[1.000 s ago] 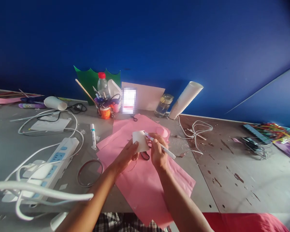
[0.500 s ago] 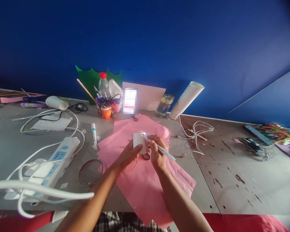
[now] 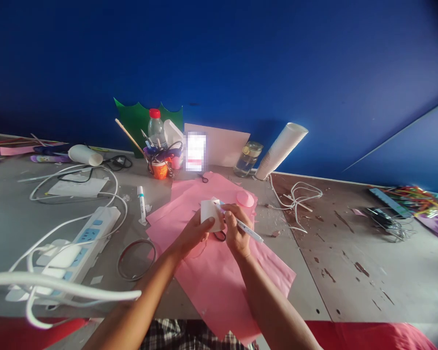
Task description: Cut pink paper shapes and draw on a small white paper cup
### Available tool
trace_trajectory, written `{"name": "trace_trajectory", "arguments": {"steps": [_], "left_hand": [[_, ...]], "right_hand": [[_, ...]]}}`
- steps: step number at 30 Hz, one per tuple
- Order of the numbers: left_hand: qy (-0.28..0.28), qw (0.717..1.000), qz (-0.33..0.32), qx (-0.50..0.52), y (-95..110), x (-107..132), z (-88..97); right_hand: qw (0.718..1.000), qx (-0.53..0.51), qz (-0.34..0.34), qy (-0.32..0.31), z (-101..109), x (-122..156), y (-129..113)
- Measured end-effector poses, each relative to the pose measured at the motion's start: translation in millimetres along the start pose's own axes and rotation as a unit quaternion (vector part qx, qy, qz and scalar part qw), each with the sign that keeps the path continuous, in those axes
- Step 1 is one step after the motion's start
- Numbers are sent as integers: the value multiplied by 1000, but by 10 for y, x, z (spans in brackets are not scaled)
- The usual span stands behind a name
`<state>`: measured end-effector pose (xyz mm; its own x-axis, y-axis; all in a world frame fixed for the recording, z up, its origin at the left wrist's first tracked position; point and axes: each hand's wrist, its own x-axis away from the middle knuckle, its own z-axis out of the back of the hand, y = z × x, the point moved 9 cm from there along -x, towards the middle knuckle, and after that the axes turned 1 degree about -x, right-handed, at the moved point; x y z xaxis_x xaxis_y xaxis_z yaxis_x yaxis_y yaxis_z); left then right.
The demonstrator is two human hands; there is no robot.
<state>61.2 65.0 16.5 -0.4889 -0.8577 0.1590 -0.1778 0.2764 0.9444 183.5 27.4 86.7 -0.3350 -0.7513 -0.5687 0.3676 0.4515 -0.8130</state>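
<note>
My left hand (image 3: 196,231) is closed on a small white paper piece (image 3: 209,214), thumb across its lower front. Whether this piece is flat or cup-shaped I cannot tell. In my right hand (image 3: 237,228) is a white marker (image 3: 253,234), held like a pen, with its tip end by the upper right of the paper piece. Both hands are above pink paper sheets (image 3: 226,277) spread on the table. The dark handle loop (image 3: 221,236) of something, mostly hidden, shows just below the hands. A round pink piece (image 3: 245,198) lies beyond my right hand.
Another marker (image 3: 141,204), a ring-shaped roll (image 3: 119,262) and a power strip (image 3: 95,233) with white cables lie left. Behind stand a pen holder (image 3: 159,170), a bright blurred screen (image 3: 196,151), a glass jar (image 3: 248,158) and leaning stacked paper cups (image 3: 282,150).
Almost nothing differs. The marker in my right hand has shifted very slightly left and down at its rear end; both hands keep their hold.
</note>
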Motion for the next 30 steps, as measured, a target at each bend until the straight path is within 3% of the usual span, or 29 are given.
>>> {"name": "trace_trajectory", "arguments": {"steps": [30], "left_hand": [[-5,999,-11,46,88,-5,-63]], "right_hand": [[999,27,29,-7,-18,-23,-83]]}}
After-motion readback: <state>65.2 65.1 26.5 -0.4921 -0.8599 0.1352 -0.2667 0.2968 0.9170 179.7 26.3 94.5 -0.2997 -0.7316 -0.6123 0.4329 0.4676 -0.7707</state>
